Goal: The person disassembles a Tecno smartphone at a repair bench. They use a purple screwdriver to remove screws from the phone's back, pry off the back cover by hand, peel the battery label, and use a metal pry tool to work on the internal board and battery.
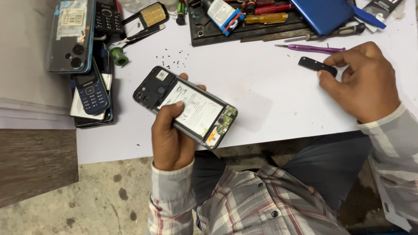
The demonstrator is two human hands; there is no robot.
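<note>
My left hand (170,138) grips an opened smartphone (185,105) with its back cover off; the white battery and a green circuit board at the lower end show. It is held tilted over the front edge of the white table (257,95). My right hand (363,82) rests on the table at the right, its thumb and fingers closed on a small black plastic piece (316,65) that lies on the table top. A purple-handled screwdriver (311,48) lies just beyond that hand.
Several tiny black screws (174,61) are scattered behind the phone. A stack of phones (89,89) sits at the left, a green solder spool (117,55) beside it. A black tool tray (244,26) and a blue phone cover (324,14) stand at the back.
</note>
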